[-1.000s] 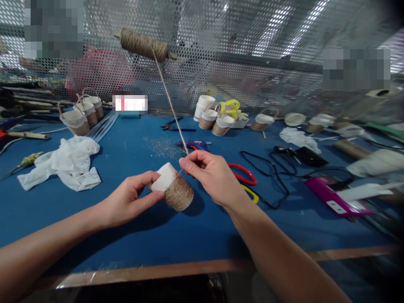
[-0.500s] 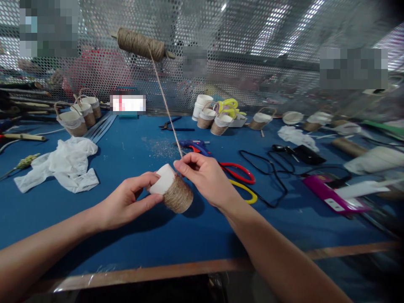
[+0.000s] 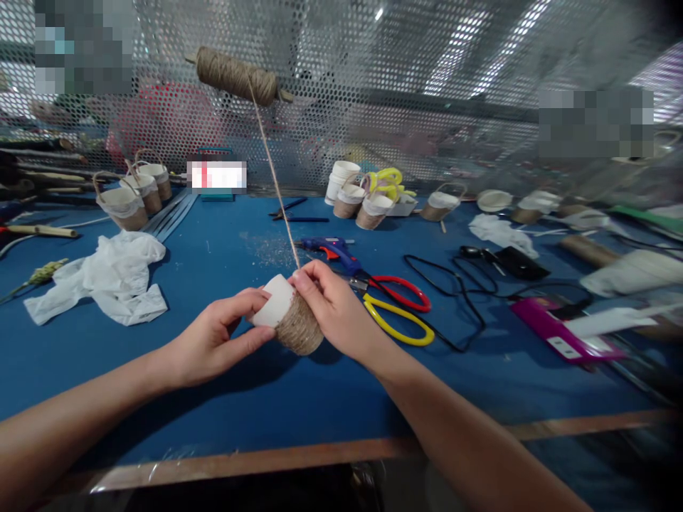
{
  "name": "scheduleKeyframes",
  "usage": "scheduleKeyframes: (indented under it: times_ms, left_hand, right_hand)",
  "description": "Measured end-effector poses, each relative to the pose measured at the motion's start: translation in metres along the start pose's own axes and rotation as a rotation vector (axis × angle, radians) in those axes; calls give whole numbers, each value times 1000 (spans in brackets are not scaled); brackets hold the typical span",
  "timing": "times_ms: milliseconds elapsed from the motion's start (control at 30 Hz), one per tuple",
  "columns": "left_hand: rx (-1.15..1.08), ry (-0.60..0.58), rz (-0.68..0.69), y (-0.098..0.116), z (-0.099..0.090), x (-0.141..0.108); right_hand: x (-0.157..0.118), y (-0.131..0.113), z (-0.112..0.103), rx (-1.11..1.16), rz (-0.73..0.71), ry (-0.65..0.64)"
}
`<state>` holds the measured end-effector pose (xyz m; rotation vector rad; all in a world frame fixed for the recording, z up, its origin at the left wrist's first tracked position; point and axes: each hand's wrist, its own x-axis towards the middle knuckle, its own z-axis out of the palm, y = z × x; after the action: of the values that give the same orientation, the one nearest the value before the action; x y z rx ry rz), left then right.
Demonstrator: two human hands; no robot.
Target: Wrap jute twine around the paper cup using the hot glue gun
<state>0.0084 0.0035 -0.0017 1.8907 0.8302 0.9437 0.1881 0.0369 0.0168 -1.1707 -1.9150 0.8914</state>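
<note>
Tilted above the blue table is a white paper cup [image 3: 274, 302], its lower part wrapped in brown twine [image 3: 299, 327]. My left hand [image 3: 218, 334] grips the cup at its white end, fingers inside the rim and thumb outside. A taut strand of twine [image 3: 274, 178] runs down from a spool [image 3: 235, 75] hung by the mesh wall. My right hand [image 3: 334, 302] pinches that strand at the cup's upper side and covers part of the wrapping. Just beyond my right hand lie a blue glue gun [image 3: 334, 247] and scissors with red and yellow handles [image 3: 400, 327].
White crumpled cloth [image 3: 107, 277] lies at the left. Small twine-covered baskets [image 3: 125, 206] stand at the back left, others [image 3: 373, 211] at the back centre. Pliers [image 3: 299, 213] rest behind the glue gun. A magenta power strip [image 3: 555, 334] and black cable [image 3: 474, 306] occupy the right.
My right hand has shifted slightly left and down against the cup, now covering more of the wrapping and uncovering more of the scissors. The strand's lower end moved left with it.
</note>
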Motion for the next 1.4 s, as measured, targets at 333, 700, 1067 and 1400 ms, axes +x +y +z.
scheduleKeyframes:
  times_ms: [333,700,1067,1400]
  left_hand:
    - [-5,-60,-181,2,-1,-1]
    - [-92,-66,-203,6,-2,1]
    - [-310,155,-437,8,11,7]
    - [-289,192,-384,9,17,7]
  right_hand:
    - [-2,3,6,-114,-18,-11]
    - [1,7,6,-178,-49,28]
    - [-11,5,27,-477,-293,97]
    - [-8,6,26,-239,-172,44]
